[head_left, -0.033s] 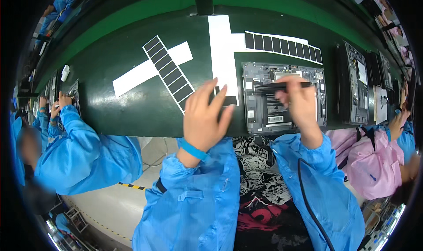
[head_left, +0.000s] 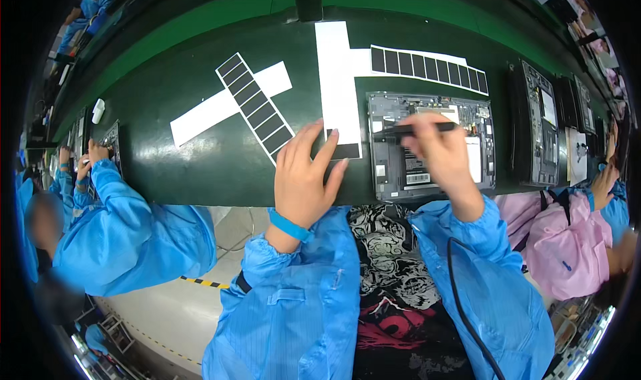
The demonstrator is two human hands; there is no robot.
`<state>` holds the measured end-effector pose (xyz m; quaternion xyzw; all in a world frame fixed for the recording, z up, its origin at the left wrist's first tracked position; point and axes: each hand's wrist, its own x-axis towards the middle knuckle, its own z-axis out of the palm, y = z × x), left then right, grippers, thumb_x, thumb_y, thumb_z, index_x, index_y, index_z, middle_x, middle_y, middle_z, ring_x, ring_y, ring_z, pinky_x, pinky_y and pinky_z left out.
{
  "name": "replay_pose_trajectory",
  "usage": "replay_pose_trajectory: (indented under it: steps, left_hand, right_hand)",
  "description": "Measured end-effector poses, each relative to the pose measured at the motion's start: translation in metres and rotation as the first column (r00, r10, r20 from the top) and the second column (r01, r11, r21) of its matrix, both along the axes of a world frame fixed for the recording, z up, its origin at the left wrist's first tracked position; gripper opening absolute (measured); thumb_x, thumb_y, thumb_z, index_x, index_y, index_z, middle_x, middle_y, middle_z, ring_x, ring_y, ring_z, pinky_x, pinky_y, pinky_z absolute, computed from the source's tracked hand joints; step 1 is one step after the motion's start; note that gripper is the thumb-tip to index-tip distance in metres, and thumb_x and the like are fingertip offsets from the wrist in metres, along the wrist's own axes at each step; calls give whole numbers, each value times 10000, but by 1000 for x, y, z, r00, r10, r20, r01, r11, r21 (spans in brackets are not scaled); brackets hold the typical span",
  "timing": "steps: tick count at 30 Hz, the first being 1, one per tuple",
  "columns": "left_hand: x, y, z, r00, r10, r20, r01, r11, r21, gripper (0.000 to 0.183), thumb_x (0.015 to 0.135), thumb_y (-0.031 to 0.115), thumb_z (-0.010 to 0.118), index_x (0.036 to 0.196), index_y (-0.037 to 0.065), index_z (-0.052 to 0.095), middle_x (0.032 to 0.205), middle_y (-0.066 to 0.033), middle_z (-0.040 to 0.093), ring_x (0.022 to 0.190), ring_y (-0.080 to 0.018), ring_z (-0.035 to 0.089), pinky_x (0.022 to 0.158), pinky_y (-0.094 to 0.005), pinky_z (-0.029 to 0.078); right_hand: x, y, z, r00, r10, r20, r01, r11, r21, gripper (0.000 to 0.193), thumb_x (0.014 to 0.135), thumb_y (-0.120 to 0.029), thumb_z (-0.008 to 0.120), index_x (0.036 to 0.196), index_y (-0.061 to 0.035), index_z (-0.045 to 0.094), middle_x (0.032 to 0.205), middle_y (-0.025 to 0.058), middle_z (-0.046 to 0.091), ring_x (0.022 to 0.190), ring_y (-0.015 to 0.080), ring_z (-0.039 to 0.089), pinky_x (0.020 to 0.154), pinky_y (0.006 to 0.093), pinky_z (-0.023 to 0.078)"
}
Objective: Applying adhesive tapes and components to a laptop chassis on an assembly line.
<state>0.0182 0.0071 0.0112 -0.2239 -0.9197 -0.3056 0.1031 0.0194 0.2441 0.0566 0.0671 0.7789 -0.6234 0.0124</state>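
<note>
My right hand (head_left: 437, 149) is closed around dark tweezers (head_left: 407, 131), held nearly level with the tips to the left. They are above the opened device (head_left: 390, 173), a flat rectangular unit with its battery and circuit parts exposed. My left hand (head_left: 304, 173) lies with fingers spread, holding nothing. Its fingertips touch or hover at the lower left edge of a long white strip (head_left: 337, 79); which, I cannot tell. One black sticker (head_left: 346, 151) sits at that strip's near end. Left of this hand, a sheet of black rectangular stickers (head_left: 254, 106) lies slanted across another white strip (head_left: 200, 119).
A second sheet of black stickers (head_left: 427, 68) lies beyond the device. More opened devices (head_left: 539, 126) stand stacked at the right on the dark green table (head_left: 167, 169). A small white object (head_left: 98, 111) lies far left. People in blue (head_left: 147, 240) and pink (head_left: 564, 246) sit either side.
My right hand and the tweezers have moved a little to the left over the device. My left hand has slid slightly left and nearer, its fingers still spread.
</note>
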Motion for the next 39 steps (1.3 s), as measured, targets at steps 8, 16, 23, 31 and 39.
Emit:
replay_pose_trajectory:
  steps: [8,16,23,31,39]
  left_hand:
    - [10,-3,-12,998,-38,-50,26,976,-216,485,846,399,667,1276,181,613,1408,-145,475,1302,-326,446,1078,-540,296]
    - [8,-2,-14,998,-51,-44,41,980,-194,494,832,378,683,1284,193,609,1419,-138,464,1317,-322,427,1087,-537,287]
    - [9,3,-10,999,-37,-21,33,982,-188,488,816,348,703,1265,177,619,1423,-176,445,1332,-360,404,1072,-550,308]
    - [-1,36,34,995,-69,-70,58,987,-149,417,827,202,697,1202,35,616,1385,-198,465,1306,-405,410,1068,-524,323]
    - [-12,159,41,861,-507,51,497,857,132,450,851,235,673,1218,-10,584,1315,-230,507,1208,-395,496,1021,-436,417]
  right_hand:
    - [-37,-59,-21,984,101,-146,-61,965,253,200,856,-182,666,859,17,682,701,133,683,597,184,671,567,307,517]
    - [-36,-60,-33,984,71,-165,-40,983,179,206,870,-158,660,975,15,695,781,138,699,640,189,692,576,297,528]
    - [-23,-30,-3,997,0,-78,-15,981,-192,213,926,-117,629,1087,21,654,807,88,677,681,133,675,508,223,486]
    - [3,134,-7,938,-319,-136,279,927,-250,224,952,-171,602,993,47,627,879,175,700,777,212,717,516,229,530]
    - [-2,173,-16,929,-356,-101,315,903,-291,199,936,-154,630,993,16,545,690,74,610,503,118,590,396,197,377]
